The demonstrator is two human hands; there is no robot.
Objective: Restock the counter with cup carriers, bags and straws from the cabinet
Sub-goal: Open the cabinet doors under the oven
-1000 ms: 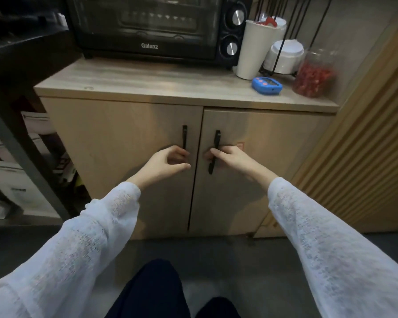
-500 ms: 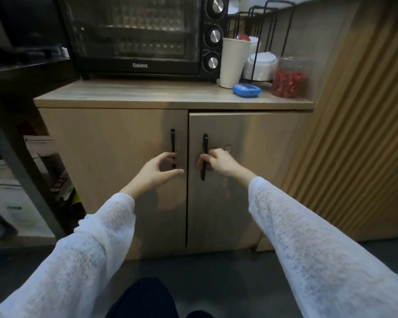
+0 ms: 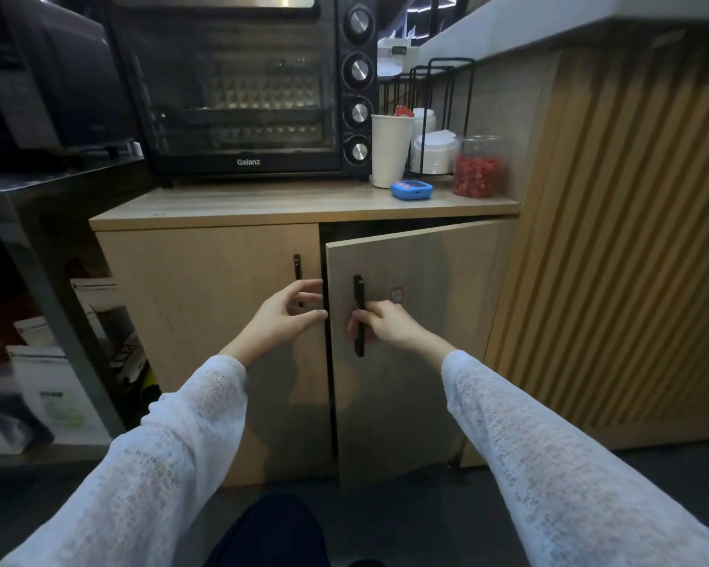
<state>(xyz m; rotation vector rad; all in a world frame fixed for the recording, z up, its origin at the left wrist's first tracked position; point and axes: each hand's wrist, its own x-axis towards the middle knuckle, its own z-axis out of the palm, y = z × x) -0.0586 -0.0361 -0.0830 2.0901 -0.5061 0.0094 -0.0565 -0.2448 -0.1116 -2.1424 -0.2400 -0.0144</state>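
A low wooden cabinet (image 3: 205, 321) with two doors stands in front of me. Its right door (image 3: 434, 362) is swung partly out, showing a dark gap along its top and left edge. My right hand (image 3: 385, 325) is closed around that door's black vertical handle (image 3: 359, 296). My left hand (image 3: 285, 317) hovers with curled, spread fingers at the left door's black handle (image 3: 297, 267), holding nothing. The cabinet's inside is too dark to see. No cup carriers, bags or straws are visible.
On the cabinet top sit a black Galanz oven (image 3: 238, 83), a white paper cup (image 3: 389, 149), stacked white lids in a wire rack (image 3: 432, 151), a blue timer (image 3: 411, 189) and a jar of red bits (image 3: 476, 167). A ribbed wooden panel (image 3: 614, 247) stands right, a dark shelf unit (image 3: 50, 354) left.
The right door, closed before, has swung outward with my right hand on its handle. My left hand stays near the left handle. The view has dropped lower and closer.
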